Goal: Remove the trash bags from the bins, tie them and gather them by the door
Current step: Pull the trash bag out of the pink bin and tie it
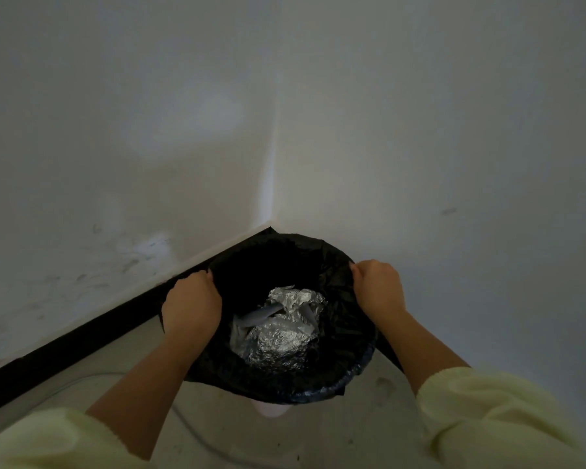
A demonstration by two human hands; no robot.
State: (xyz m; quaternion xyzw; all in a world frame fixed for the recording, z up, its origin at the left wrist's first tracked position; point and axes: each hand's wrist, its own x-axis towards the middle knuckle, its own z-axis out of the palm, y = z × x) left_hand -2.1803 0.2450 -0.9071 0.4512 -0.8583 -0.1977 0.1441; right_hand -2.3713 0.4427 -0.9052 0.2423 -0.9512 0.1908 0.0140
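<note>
A black trash bag (339,363) lines a bin in the corner of the room. Only a small pale part of the bin (274,409) shows under the bag's near edge. Crumpled silver foil (281,330) and a grey scrap lie inside the bag. My left hand (191,304) is closed on the bag's rim at its left side. My right hand (378,286) grips the rim at the right side. The bag's mouth is held wide between them.
Two white walls (420,147) meet in the corner right behind the bin. A black skirting board (65,346) runs along the left wall. A thin pale cable (197,431) lies on the grey floor in front of the bin.
</note>
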